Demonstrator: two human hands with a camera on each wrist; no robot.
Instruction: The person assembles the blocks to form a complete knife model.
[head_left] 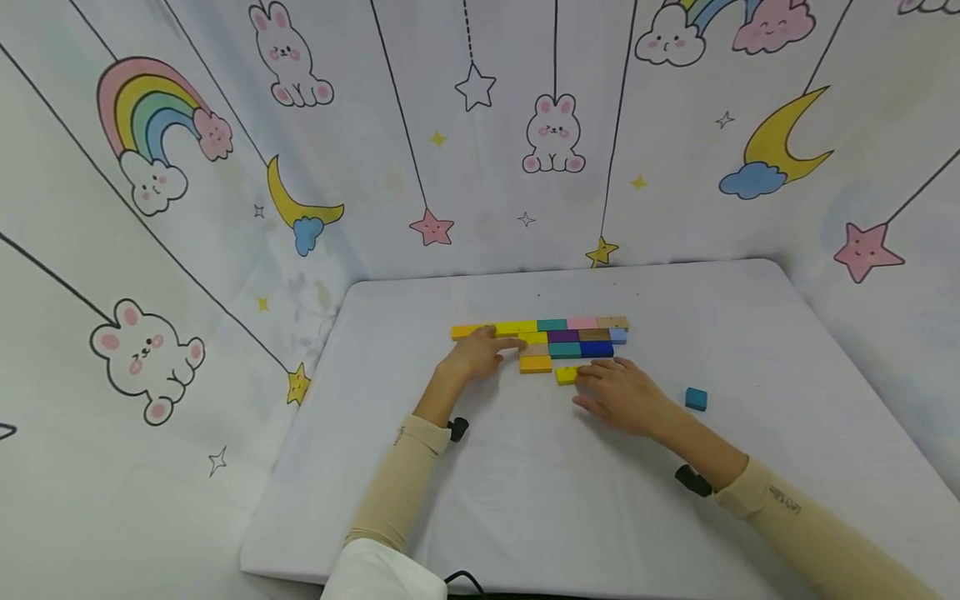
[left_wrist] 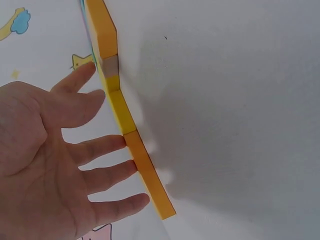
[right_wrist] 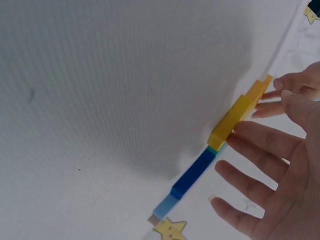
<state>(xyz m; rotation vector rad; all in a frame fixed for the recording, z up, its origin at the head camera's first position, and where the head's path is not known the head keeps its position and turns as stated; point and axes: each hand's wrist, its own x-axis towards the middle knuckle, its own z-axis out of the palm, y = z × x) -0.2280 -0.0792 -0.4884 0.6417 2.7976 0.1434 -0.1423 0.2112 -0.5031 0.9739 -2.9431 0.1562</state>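
Observation:
Colored blocks lie in rows on the white table. My left hand (head_left: 472,356) is at the left end, its fingers straight and spread against the long orange block (left_wrist: 150,176) of the back row. Its index finger reaches the left side of the middle rows, by the tan block (head_left: 535,350). At the front, my right hand (head_left: 624,397) touches a yellow block (head_left: 566,376) with extended fingertips, its thumb apart from the block. This yellow block sits slightly apart from an orange block (head_left: 536,364) on its left and the dark blue block (head_left: 597,349) behind.
A loose teal block (head_left: 696,399) lies right of my right hand. The back row also holds a pink block (head_left: 582,323) and a wooden block (head_left: 612,322). A patterned cloth wall (head_left: 495,192) rises behind the white table (head_left: 525,500).

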